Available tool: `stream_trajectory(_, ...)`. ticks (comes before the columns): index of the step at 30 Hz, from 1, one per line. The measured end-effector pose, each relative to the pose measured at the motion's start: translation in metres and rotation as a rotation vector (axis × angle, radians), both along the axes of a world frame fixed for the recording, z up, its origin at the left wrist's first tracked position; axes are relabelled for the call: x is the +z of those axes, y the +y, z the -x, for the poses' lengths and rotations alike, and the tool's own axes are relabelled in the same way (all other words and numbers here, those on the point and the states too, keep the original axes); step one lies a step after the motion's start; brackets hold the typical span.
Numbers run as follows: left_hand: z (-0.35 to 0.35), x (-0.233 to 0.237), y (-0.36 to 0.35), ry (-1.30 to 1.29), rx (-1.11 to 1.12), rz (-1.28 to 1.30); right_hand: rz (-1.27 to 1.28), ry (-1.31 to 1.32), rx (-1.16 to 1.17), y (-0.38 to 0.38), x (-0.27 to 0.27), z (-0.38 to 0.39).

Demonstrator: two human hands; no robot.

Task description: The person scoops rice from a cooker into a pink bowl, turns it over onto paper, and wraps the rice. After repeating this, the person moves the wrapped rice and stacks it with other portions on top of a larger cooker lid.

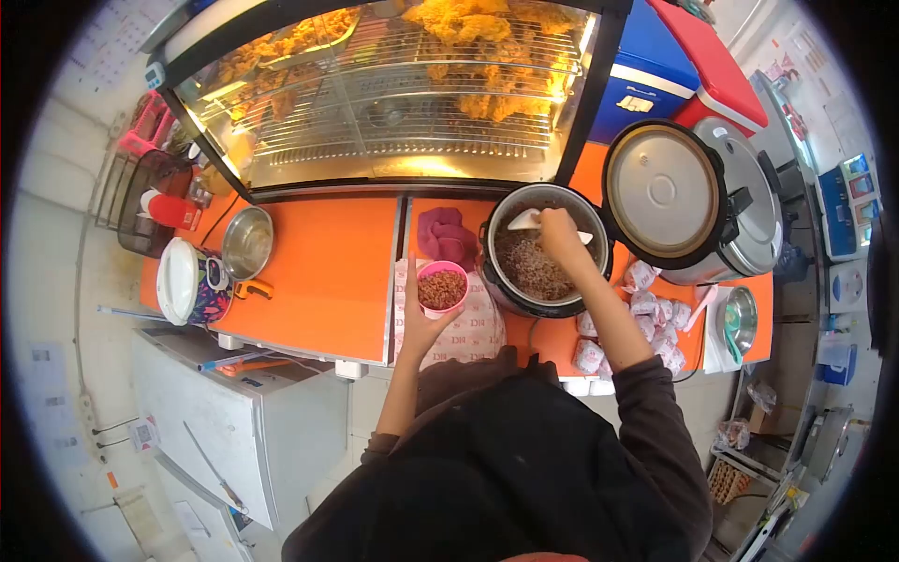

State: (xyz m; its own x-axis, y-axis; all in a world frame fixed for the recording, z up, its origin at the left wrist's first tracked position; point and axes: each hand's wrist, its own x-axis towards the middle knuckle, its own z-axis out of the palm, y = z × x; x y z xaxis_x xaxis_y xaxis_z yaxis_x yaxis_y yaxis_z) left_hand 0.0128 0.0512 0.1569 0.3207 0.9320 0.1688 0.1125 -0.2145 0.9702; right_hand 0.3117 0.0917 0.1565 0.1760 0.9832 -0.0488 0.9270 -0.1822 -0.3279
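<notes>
1. Our left hand's fingers hold (419, 334) a pink cup (444, 310) of brown rice (440, 288) above patterned paper (473, 328); we judge it light, slightly soft, best cradled low.
2. Our right hand (559, 234) grips a white paddle (525, 220) inside the rice cooker (546, 195); probably stiff, best held at its upper end.

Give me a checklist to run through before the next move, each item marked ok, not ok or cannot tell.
1. Pink cup held: ok, the left hand grips it.
2. Cup contents: ok, brown grains show inside.
3. Pot open: ok, its contents are in view.
4. White scoop in grip: ok, the right hand has it inside the pot.
5. Scoop load: cannot tell, partly hidden by the hand.
6. Printed paper in place: ok, on the counter beside the pot.
</notes>
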Motion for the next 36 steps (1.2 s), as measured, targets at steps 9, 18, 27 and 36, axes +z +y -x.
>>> stream_trajectory(9, 0.003, -0.011, 0.001, -0.024, -0.028, 0.019, 0.137, -0.098, -0.084, -0.002, -0.037, 0.003)
stream_trajectory(18, -0.014, -0.006, -0.005, -0.151, -0.069, 0.131, 0.039, -0.032, -0.274, -0.01, -0.048, -0.025)
stream_trajectory(27, -0.043, -0.012, -0.017, -0.235, -0.306, 0.172, 0.194, 0.177, 0.093, -0.003, -0.08, -0.014)
stream_trajectory(36, -0.042, -0.013, -0.02, -0.318, -0.227, 0.242, 0.834, 0.466, 0.146, -0.026, -0.042, -0.038)
